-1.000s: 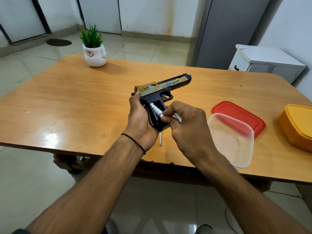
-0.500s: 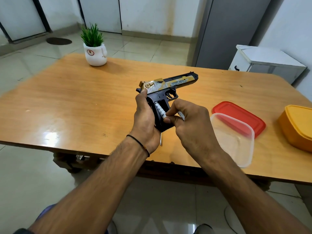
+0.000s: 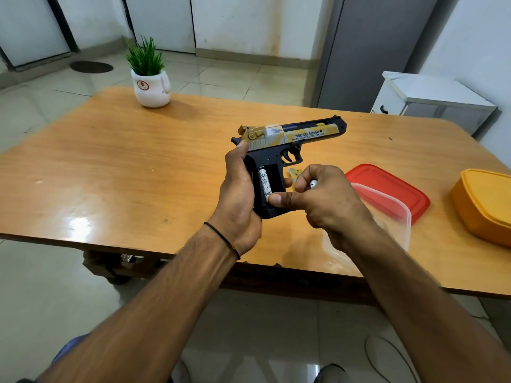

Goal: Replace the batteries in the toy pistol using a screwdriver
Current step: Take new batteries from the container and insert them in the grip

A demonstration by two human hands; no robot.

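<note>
On table: orange container at right edge, lidded, contents hidden; clear tub near front edge, seemingly empty. Above front edge, toy pistol, left hand clamped round grip. Step: loading; right hand thumb seats battery, fingers curl round second battery. Next: insert it, mind polarity.

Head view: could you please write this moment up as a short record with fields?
Toy pistol: held above the table, grip compartment open
Left hand: grips the pistol's handle
Battery: seated in one slot; the slot beside it looks empty
Right hand: thumb on the battery's lower end; fingers hold what looks like a second battery
Nearby: clear tub, red lid, yellow box
</note>
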